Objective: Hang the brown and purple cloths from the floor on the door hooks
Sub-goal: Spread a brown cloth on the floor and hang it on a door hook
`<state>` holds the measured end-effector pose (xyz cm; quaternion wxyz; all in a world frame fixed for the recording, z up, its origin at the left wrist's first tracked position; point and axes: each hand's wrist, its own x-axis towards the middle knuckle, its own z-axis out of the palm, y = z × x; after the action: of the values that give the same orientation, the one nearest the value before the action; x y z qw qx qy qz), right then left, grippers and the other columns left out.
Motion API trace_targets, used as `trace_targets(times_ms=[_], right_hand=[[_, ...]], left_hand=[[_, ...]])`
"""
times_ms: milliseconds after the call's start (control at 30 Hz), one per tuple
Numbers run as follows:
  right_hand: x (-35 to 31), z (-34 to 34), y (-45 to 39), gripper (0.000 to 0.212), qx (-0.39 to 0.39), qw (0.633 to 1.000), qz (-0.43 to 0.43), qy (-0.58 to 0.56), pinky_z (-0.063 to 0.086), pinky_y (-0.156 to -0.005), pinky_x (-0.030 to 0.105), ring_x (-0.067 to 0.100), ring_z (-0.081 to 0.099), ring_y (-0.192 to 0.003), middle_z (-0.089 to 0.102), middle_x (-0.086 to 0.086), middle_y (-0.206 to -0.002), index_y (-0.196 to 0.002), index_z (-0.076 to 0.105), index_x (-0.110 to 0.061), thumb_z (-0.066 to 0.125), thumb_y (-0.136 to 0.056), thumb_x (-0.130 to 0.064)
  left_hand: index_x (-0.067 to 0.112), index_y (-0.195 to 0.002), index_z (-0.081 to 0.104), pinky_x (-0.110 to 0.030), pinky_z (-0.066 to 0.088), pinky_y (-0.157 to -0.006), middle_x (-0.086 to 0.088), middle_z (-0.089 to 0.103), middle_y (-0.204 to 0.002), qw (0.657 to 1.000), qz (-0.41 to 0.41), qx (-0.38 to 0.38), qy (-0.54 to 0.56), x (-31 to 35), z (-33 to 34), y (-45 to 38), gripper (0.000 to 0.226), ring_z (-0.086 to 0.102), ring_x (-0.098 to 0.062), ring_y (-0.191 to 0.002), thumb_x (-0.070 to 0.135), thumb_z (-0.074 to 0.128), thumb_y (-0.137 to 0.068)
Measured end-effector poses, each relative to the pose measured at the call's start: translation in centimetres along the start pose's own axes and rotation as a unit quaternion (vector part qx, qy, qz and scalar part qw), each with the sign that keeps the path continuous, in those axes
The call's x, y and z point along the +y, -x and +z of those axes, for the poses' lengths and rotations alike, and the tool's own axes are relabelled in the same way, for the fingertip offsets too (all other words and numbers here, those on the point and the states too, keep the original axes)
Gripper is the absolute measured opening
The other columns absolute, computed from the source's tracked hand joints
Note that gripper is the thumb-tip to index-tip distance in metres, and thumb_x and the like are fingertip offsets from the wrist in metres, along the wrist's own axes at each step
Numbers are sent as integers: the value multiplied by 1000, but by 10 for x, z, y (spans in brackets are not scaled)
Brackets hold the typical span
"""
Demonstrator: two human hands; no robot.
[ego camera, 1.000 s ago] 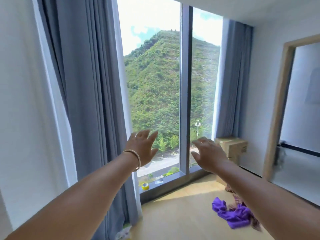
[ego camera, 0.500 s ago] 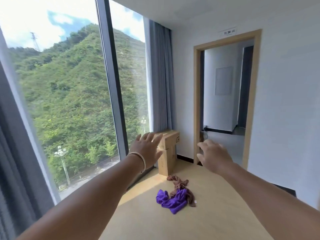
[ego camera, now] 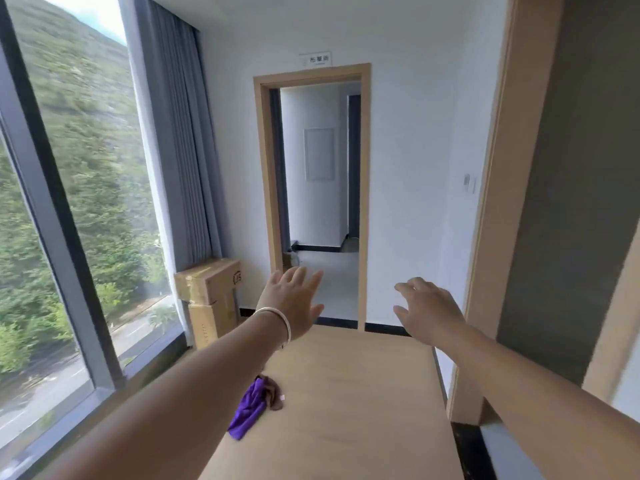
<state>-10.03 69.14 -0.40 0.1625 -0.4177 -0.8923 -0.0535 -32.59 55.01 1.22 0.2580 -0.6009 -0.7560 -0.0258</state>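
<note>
We judge the task barely begun: neither cloth has been lifted, and both remain to be picked up and carried to hooks that we cannot see anywhere in this view.

Going from the left, we have the tall dark-framed window (ego camera: 59, 216) with a green hillside beyond it, then the grey pleated curtain (ego camera: 180, 140) and the stacked brown cardboard boxes (ego camera: 211, 299) standing in the corner beneath it. Our left hand (ego camera: 292, 299), with a pale bangle at the wrist, reaches forward with fingers spread and holds nothing. Below that forearm the crumpled purple cloth (ego camera: 247, 407) lies on the pale wooden floor (ego camera: 363, 393), with the crumpled brown cloth (ego camera: 272, 389) touching it on its right side (partly tucked against it, so its full extent is hard to tell).

Straight ahead is the open light-wood doorway (ego camera: 363, 202) into a white room. Our right hand (ego camera: 427, 311) is held out, well apart from the left, fingers loosely bent and empty. At far right stands a dark grey door panel (ego camera: 568, 202) in a light-wood frame.
</note>
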Motion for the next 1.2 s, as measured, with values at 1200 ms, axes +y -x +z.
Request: trace_targets(times_ms=[1200], right_hand=[[8,136,-152,48,9,980,135,-146,16,-116,31,11,19,-143,40,-12,-144,-137,47,-31,55,-92,-43]], left_hand=[[40,-150,7,-48,3,-119,3,9,-160,948,-47,-57,309,5,191,-164,68,-9,-15,-147,62,34,-92]])
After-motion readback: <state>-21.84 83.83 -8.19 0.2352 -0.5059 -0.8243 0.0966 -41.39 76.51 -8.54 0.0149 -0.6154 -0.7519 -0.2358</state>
